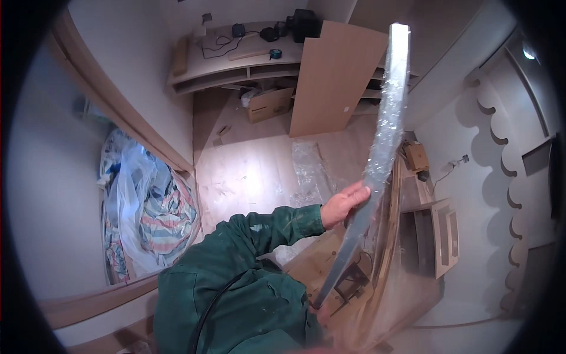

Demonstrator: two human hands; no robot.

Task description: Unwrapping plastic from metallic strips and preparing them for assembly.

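Observation:
A long, narrow, silvery-grey strip [386, 135], partly wrapped in bubble wrap, slants from the lower middle up to the top right. My left hand [345, 203] is closed around its edge about midway, thumb on the near face. At the strip's lower end, my right hand [322, 315] shows only in part and blurred, its fingers against that end. Below the strip lies an opened cardboard box [312, 265] with dark pieces near it. Long brown boards or cardboard edges [386, 236] run just right of the strip.
A large wood-tone panel [336, 79] leans against a low cabinet [236, 76] with tools and a cable on top. Bubble wrap [309, 171] lies on the floor [236, 159]. Striped sacks [168, 212] and plastic sheeting fill the left recess. A drawer unit [445, 239] stands right.

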